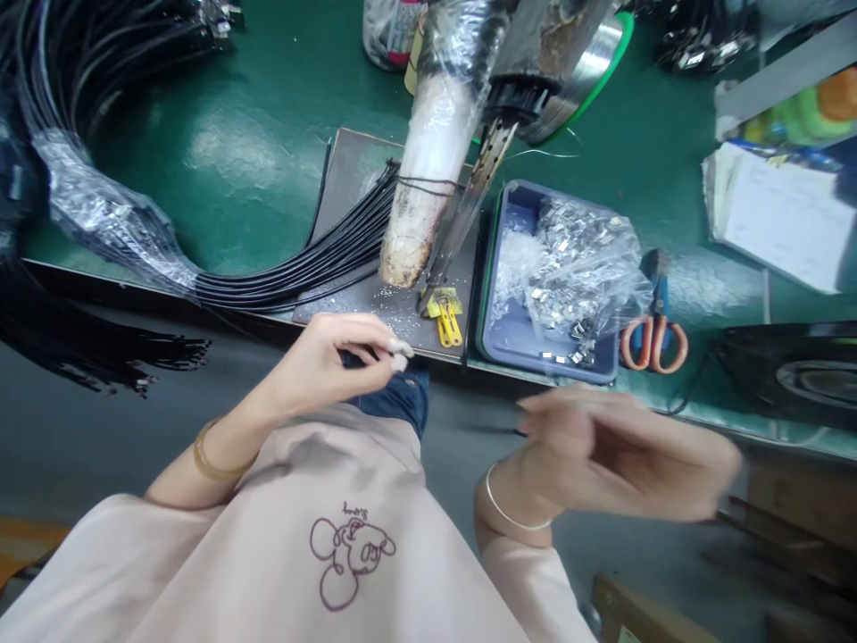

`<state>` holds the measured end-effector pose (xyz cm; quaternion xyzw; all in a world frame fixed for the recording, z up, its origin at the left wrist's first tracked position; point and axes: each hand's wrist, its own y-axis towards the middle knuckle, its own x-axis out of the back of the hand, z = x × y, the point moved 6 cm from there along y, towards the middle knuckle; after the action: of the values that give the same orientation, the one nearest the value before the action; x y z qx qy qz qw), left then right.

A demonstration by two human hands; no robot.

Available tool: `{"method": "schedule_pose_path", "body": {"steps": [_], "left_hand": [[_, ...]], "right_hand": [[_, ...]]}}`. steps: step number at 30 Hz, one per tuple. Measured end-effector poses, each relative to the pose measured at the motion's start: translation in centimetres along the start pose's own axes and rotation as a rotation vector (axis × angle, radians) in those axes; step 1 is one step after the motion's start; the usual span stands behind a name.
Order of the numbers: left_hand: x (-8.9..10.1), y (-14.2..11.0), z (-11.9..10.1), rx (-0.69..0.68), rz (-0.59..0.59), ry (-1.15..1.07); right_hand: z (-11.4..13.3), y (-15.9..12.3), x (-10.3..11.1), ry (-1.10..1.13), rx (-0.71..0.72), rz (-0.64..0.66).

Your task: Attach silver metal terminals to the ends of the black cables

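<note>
My left hand (pixel 345 362) is closed in a pinch at the table's front edge. White coverings show on its thumb and fingertip; what lies between them, if anything, is too small to make out. Blurred by motion, my right hand (pixel 616 451) has curled fingers and hangs in front of the blue tray. A thin dark streak (pixel 492 430) runs left from its fingertips; its kind is unclear. Beyond my left hand, a bundle of black cables (pixel 287 277) lies across a grey board (pixel 354 161). A soldering iron (pixel 461 228) points down at a yellow piece (pixel 447 320) on this board.
The blue tray (pixel 492 330) holds a plastic bag of small metal parts (pixel 582 259), with several loose ones. Orange-handled scissors (pixel 653 344) lie beside it. A wrapped white tube (pixel 428 170) slants over the board. Papers (pixel 783 214) and a solder reel (pixel 595 80) lie farther back.
</note>
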<state>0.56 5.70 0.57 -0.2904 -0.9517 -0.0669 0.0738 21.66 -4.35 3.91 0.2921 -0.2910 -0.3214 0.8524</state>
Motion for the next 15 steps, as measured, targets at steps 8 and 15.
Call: {"method": "schedule_pose_path", "body": {"steps": [8,15], "left_hand": [[3.1,1.3,0.9,-0.210,-0.408,0.878],[2.9,2.4,0.6,-0.140,-0.312,0.857]], "right_hand": [[-5.1,4.3,2.1,-0.521,-0.125,0.223],[-10.1,5.1,1.1,-0.502,-0.233,0.415]]}}
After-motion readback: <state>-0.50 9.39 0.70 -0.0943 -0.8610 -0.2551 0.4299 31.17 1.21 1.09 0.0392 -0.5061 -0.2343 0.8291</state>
